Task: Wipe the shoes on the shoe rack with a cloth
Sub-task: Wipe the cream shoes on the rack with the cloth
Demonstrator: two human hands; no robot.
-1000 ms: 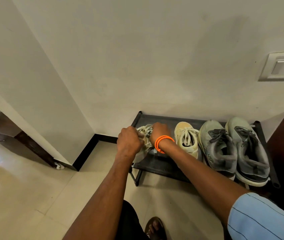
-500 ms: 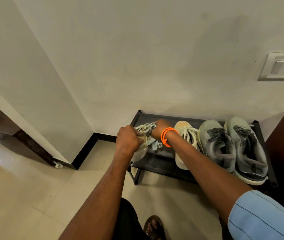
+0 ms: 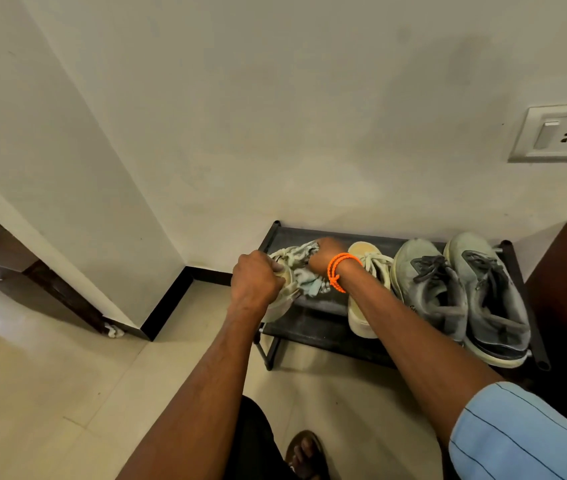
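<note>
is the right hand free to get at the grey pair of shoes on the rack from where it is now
Probably not right away. The right hand grips the cloth against the cream shoe that the left hand holds. The path looks open: the grey shoes sit uncovered beyond the other cream shoe.

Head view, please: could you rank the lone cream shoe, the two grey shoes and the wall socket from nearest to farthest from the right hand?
From the right hand, which presses the cloth:
1. Cream shoe, just right of the wrist on the rack.
2. Left grey shoe, mid-rack.
3. Right grey shoe, at the rack's right end.
4. Wall socket, high on the wall, far right.
</note>
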